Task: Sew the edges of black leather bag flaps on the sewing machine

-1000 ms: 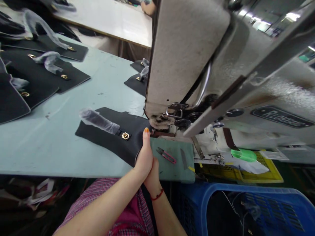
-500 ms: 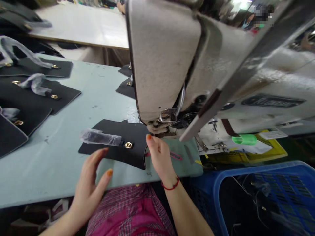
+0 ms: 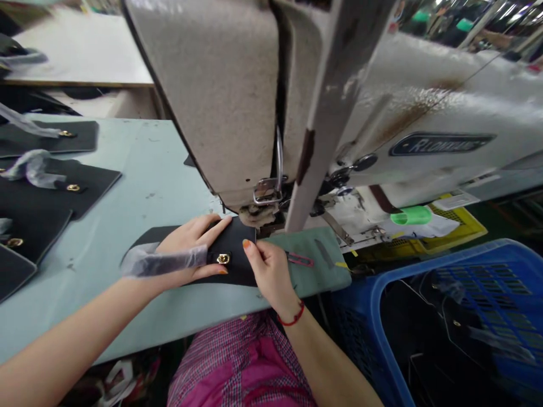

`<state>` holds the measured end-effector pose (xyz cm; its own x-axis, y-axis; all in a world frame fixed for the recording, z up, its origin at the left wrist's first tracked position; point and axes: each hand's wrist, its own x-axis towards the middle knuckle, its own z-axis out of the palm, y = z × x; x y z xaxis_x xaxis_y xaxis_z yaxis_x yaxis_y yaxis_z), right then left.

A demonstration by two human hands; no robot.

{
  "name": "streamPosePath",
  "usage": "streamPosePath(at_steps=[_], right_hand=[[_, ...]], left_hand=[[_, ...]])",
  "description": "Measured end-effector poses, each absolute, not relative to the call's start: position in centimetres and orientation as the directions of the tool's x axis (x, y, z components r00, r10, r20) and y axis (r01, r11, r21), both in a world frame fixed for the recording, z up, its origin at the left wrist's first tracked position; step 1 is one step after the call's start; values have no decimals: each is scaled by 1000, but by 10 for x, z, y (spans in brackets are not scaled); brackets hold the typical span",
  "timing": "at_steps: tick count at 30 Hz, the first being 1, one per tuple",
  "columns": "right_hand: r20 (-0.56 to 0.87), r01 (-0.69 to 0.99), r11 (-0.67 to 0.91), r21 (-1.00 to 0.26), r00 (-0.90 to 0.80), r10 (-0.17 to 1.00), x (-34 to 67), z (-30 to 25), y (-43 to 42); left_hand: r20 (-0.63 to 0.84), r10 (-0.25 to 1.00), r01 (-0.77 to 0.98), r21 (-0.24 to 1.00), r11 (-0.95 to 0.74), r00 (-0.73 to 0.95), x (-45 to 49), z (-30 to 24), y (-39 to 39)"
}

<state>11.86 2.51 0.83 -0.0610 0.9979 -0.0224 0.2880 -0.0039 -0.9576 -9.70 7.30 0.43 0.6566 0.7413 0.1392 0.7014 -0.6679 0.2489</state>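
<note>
A black leather bag panel point(image 3: 240, 240) lies on the pale green table, its far right edge at the sewing machine's point(image 3: 220, 96) presser foot area. Across the panel runs a handle strap point(image 3: 169, 262) wrapped in clear plastic, with a gold buckle point(image 3: 223, 258) at its right end. My left hand point(image 3: 189, 236) rests flat on the panel beneath the strap, thumb and fingers spread around the buckle. At the panel's right edge, my right hand point(image 3: 274, 274) pinches the leather, thumb on top. The needle itself is hidden from view.
More black panels point(image 3: 89, 172) with wrapped handles lie at the left. Pink-handled thread snips point(image 3: 300, 259) lie right of my right hand. A blue basket point(image 3: 373, 305) with black pieces stands at lower right, a yellow crate point(image 3: 470, 226) behind it. The machine head overhangs the table.
My left hand has moved right and forward, from above the table's front onto the panel under the strap. My right hand stays at the panel's right edge. The view has shifted to the right.
</note>
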Motion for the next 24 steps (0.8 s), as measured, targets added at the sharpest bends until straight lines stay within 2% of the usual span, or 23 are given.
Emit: streamPosePath(at_steps=[10, 18, 24], right_hand=[[-53, 275, -11, -961, -143, 988, 138, 15, 37], [-13, 273, 36, -961, -177, 984, 143, 15, 38], [32, 336, 112, -935, -234, 972, 163, -14, 2]], left_hand=[[36, 867, 860, 113, -497, 497, -69, 34, 38], [5, 885, 883, 63, -465, 465, -69, 41, 48], [-52, 900, 902, 43, -430, 432, -71, 41, 53]])
